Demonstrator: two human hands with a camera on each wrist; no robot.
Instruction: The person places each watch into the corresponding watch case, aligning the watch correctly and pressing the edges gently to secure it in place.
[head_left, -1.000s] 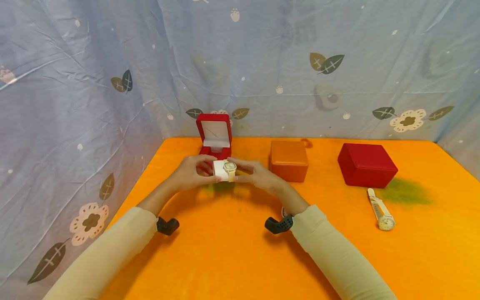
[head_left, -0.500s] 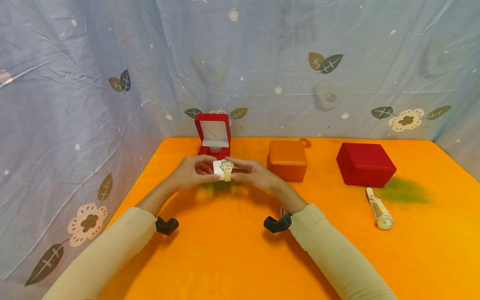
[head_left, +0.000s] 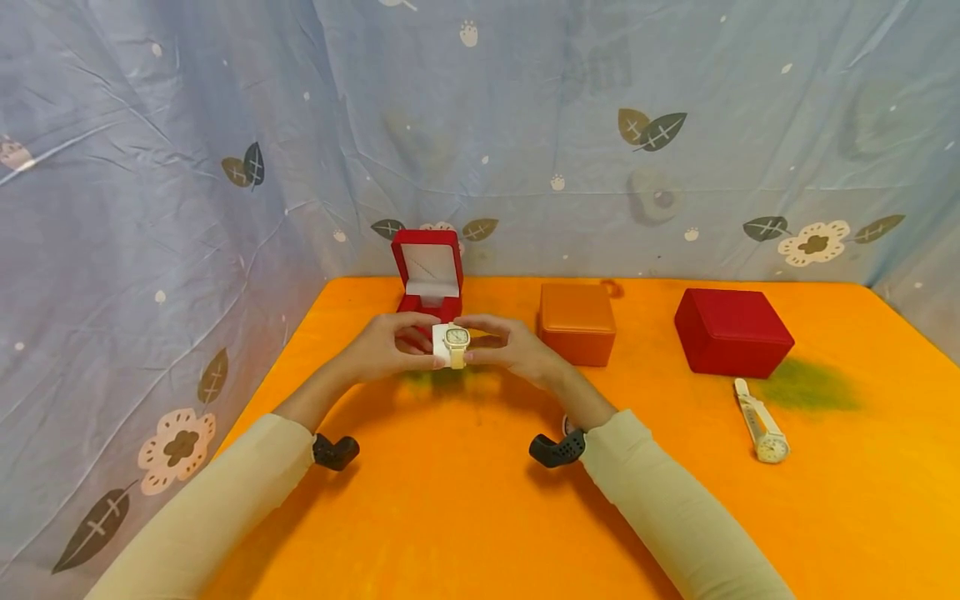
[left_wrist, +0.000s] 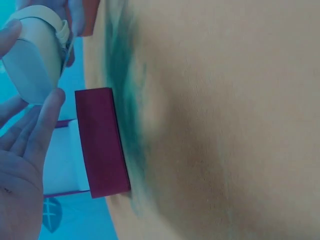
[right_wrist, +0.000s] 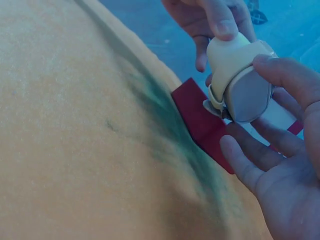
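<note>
A cream watch (head_left: 456, 337) is wrapped round a small white cushion (head_left: 440, 343), held up in front of the open red box (head_left: 427, 240). My left hand (head_left: 384, 347) grips the cushion's left end between thumb and fingers. From the other side my right hand (head_left: 513, 353) pinches the watch and the cushion's right end. The right wrist view shows the strap (right_wrist: 235, 65) looped round the cushion, its buckle side facing the table. Pale end faces of the cushion (left_wrist: 32, 70) show in the left wrist view. The red box's lid stands up, with a white lining.
Right of the hands stands a closed orange box (head_left: 577, 325). Farther right is a closed red box (head_left: 735, 332), with a second white watch (head_left: 762, 425) lying before it. Something small and round (head_left: 567, 425) shows partly behind the right wrist. A patterned curtain (head_left: 525, 150) hangs behind the orange table (head_left: 450, 517).
The watch has slid a little to the left along the cushion, covering more of it. The cushion has shifted slightly right, towards my right hand. Both hands keep their hold.
</note>
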